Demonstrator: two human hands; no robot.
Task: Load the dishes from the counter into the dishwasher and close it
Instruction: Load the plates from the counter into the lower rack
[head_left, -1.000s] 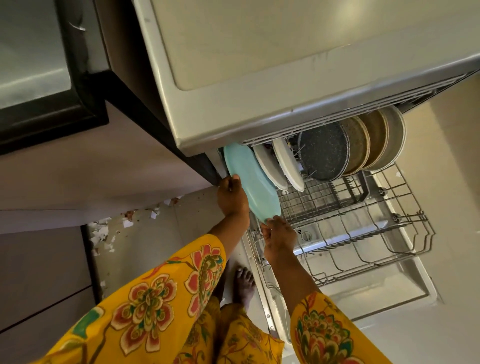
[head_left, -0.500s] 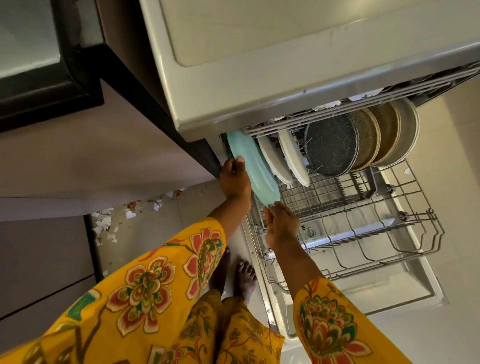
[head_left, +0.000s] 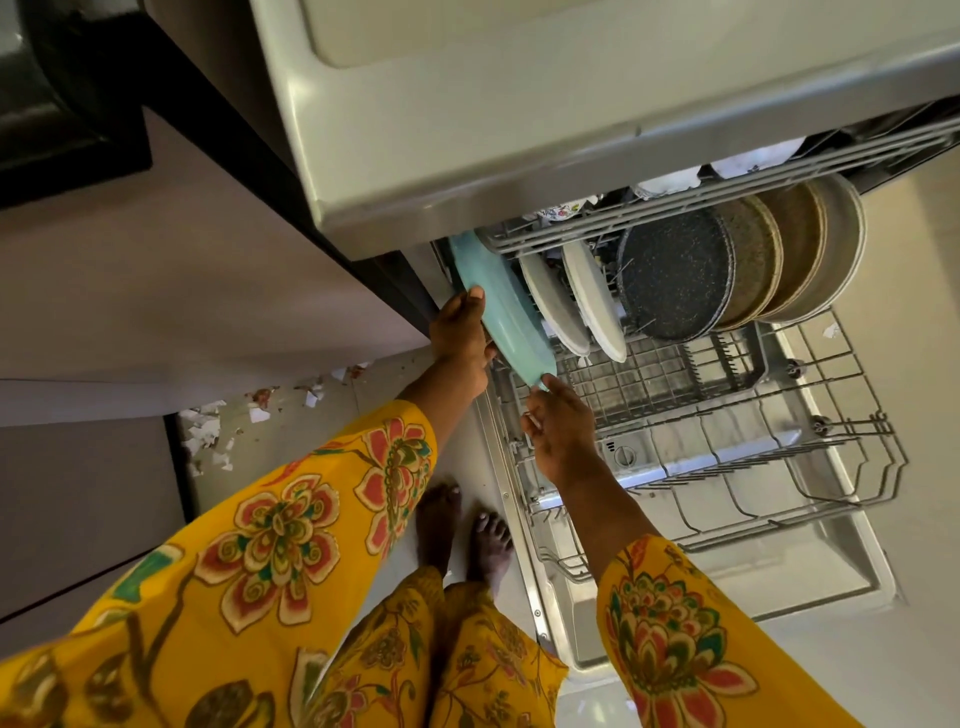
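A light blue plate (head_left: 506, 312) stands on edge at the left end of the dishwasher's pulled-out lower rack (head_left: 727, 431). My left hand (head_left: 462, 332) grips its left rim with the thumb on the edge. My right hand (head_left: 561, 431) touches the plate's lower tip with its fingertips. To the right stand two white plates (head_left: 576, 301), a black speckled plate (head_left: 675, 275) and several brown and beige plates (head_left: 795, 254). The upper rack (head_left: 727, 202) holds white cups and hides the plates' tops.
The open dishwasher door (head_left: 779, 566) lies flat under the rack. The counter's steel edge (head_left: 519, 130) overhangs the machine. Torn paper scraps (head_left: 218, 431) litter the floor at left. My bare feet (head_left: 462, 525) stand beside the door.
The blue plate has slid deeper under the upper rack and stands more upright. Both hands moved with it, and my view shifted closer.
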